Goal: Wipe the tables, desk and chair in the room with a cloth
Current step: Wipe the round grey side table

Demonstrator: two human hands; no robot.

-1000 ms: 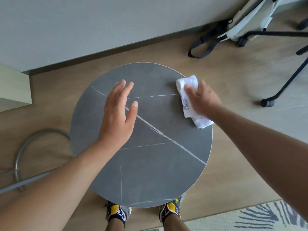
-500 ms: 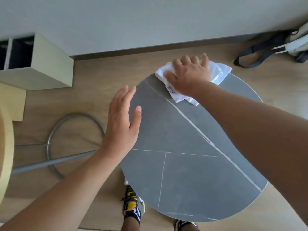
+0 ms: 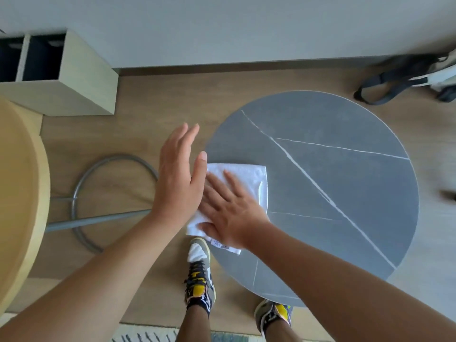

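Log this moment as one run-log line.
step: wiping round grey table | right hand: flat on white cloth at table's left rim | left hand: open beside rim, holding nothing | cloth: overhangs rim

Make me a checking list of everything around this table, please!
Surface: round grey table, thin white veins.
Job's things: white cloth lying flat at the table's left edge.
Clutter: nothing seen.
Hands: right hand pressing flat on the cloth; left hand open beside the edge.
Cables: nothing seen.
Surroundings: wooden floor, bag with black straps, pale wooden box, metal ring base.
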